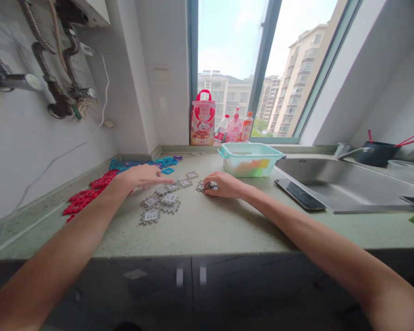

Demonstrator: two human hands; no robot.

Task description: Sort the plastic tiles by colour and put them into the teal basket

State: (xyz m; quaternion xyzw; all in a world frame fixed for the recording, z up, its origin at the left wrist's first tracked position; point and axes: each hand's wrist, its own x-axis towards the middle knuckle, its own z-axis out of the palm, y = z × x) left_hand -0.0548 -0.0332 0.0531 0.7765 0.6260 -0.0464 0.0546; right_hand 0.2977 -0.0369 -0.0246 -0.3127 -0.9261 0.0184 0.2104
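Note:
My left hand [141, 177] reaches over the counter with its index finger stretched out. The fingertip meets the edge of a grey toothed tile [171, 186]; I cannot tell whether it presses on it. My right hand [224, 185] is closed around several grey interlocking pieces [212, 185] low over the counter. More flat grey tiles [149, 215] with notched edges lie in a loose group between the hands and nearer the front. Red pieces [86, 197] and blue pieces [167, 162] are gathered along the wall, partly hidden by my left arm.
A turquoise plastic basin [251, 161] with colourful contents stands beyond my right hand. A phone [299, 195] lies beside the steel sink [331, 184]. Bottles [234, 128] and a pink bag [203, 123] stand at the window. A white cable [55, 161] hangs left.

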